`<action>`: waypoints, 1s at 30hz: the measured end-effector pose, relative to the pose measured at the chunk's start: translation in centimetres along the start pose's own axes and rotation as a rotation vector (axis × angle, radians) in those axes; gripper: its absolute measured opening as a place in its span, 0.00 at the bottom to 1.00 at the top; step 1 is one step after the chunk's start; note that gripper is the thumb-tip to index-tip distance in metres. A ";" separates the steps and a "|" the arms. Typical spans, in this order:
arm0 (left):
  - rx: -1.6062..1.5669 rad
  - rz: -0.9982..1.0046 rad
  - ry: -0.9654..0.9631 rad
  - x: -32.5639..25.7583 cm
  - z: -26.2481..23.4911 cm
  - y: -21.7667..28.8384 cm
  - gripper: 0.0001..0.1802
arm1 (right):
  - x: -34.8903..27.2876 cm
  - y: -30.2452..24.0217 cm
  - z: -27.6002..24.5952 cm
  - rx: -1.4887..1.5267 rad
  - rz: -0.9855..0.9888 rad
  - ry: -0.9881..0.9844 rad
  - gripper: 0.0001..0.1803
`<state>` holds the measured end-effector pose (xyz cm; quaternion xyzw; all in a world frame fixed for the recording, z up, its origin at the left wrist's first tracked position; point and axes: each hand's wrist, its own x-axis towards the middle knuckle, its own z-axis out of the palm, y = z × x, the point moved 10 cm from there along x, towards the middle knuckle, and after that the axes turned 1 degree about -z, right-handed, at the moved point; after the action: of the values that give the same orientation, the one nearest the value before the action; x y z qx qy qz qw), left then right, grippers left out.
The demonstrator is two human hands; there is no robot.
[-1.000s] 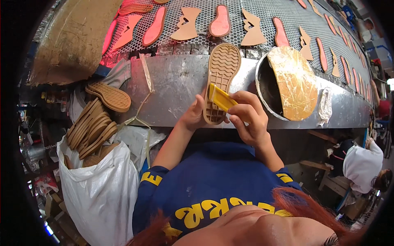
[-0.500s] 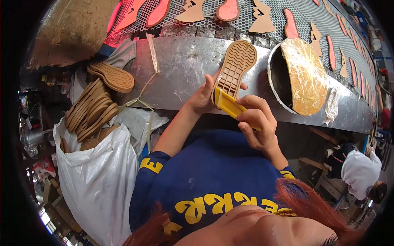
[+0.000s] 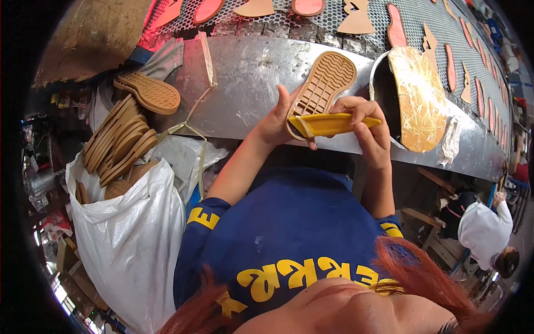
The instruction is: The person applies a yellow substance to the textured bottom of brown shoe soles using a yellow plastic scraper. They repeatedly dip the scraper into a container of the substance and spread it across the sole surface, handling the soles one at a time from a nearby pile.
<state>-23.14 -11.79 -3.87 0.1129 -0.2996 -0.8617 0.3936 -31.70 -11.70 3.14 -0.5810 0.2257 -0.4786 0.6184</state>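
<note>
My left hand (image 3: 273,119) holds a tan shoe sole (image 3: 329,75) from beneath, thumb raised beside it. The sole's patterned face, with wavy ridges and a grid of hollows, is turned up; its heel end is nearest me. My right hand (image 3: 371,131) pinches a flat yellow brush (image 3: 334,123) by its handle. The brush lies nearly level across the heel end, a pale band near its left tip. Whether its bristles touch the sole I cannot tell. To the right stands a round tub (image 3: 384,83) with a glue-streaked, sole-shaped yellow board (image 3: 418,100) across it.
Stacked tan soles (image 3: 119,139) fill a white sack (image 3: 125,239) at left. A metal ledge (image 3: 250,72) fronts a mesh conveyor (image 3: 367,8) carrying pink insoles (image 3: 396,28) and tan cut-outs (image 3: 356,19). A crumpled white wrapper (image 3: 450,139) hangs right of the tub. Another person (image 3: 486,225) works far right.
My right hand has moved right and up, turning the brush from a steep slant to nearly level. The sole in my left hand has shifted slightly right. The view has also shifted a little.
</note>
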 end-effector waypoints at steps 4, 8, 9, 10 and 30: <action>-0.084 -0.021 -0.066 0.2 -0.4 -0.7 0.55 | 1.1 0.9 -0.1 0.157 0.059 -0.034 0.07; -0.072 -0.052 -0.088 0.0 -0.4 -1.0 0.55 | 1.8 1.3 -0.2 0.149 0.093 -0.123 0.07; -0.075 -0.058 -0.070 -0.1 -0.4 -1.0 0.55 | 1.9 1.2 -0.3 0.142 0.090 -0.151 0.07; -0.074 -0.065 -0.050 -0.2 -0.5 -1.0 0.55 | 2.0 1.1 -0.4 0.137 0.085 -0.180 0.07; 0.591 0.168 0.319 -2.3 -0.3 4.9 0.44 | -3.7 -4.4 -7.7 -1.367 0.004 0.458 0.08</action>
<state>-18.45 -12.72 -1.25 0.3305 -0.4791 -0.6738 0.4552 -41.21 -11.82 4.47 -0.7229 0.5998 -0.3386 0.0546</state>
